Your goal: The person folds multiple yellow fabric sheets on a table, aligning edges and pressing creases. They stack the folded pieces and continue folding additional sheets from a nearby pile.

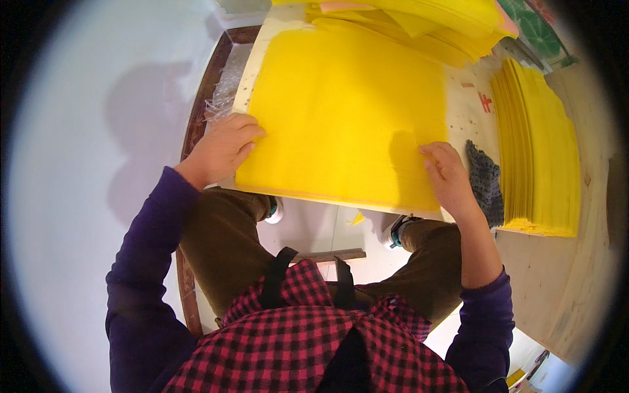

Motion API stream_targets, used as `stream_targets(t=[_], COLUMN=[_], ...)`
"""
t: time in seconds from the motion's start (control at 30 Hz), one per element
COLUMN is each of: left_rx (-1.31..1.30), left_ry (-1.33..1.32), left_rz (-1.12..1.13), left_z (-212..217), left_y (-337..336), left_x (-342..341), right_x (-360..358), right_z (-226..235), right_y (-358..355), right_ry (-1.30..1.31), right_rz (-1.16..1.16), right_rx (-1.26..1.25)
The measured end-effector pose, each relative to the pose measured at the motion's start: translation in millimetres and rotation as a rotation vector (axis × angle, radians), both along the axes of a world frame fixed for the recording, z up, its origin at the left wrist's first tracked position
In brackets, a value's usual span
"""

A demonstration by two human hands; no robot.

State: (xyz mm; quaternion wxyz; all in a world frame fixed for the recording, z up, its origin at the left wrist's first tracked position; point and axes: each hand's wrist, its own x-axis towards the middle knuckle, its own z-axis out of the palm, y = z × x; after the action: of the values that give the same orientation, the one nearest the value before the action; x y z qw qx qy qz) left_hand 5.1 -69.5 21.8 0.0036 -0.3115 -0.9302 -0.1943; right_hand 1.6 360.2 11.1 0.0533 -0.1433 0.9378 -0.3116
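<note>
Head view: yellow sheet [341,111] lies flat mid-frame on a pale board [466,124]. L hand [226,150] at its left edge, fingers bent & close together, thumb slightly apart; R hand [447,171] at its right edge, fingers curled, thumb nr fingertips. Can't tell if either pinches the sheet. Dark grey cloth [485,183] just beside R hand. Progress: prob. partway, as this sheet's under both hands, w/ a loose yellow pile [426,26] up top & a neat yellow stack [537,150] at right; can't tell which is done vs. left.
</note>
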Motion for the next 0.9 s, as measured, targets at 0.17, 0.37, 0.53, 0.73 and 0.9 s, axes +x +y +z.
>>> stream_targets(t=[0.17,0.37,0.53,0.73,0.9], left_rx=[0.011,0.032,-0.090,-0.166,-0.174], left_ry=[0.022,0.010,-0.047,-0.086,-0.033], left_rz=[0.044,-0.064,-0.120,-0.139,-0.164], left_z=[-2,9,6,1,-4], left_y=[1,12,43,49,49], left_x=[-6,29,46,47,42], right_x=[-5,38,56,57,57], right_z=[3,15,15,10,7], right_y=[3,15,13,14,19], right_ry=[0.090,0.138,0.134,0.153,0.155], right_rz=[-0.040,-0.013,0.031,-0.024,-0.077], right_rx=[-0.011,0.001,-0.040,-0.128,-0.186])
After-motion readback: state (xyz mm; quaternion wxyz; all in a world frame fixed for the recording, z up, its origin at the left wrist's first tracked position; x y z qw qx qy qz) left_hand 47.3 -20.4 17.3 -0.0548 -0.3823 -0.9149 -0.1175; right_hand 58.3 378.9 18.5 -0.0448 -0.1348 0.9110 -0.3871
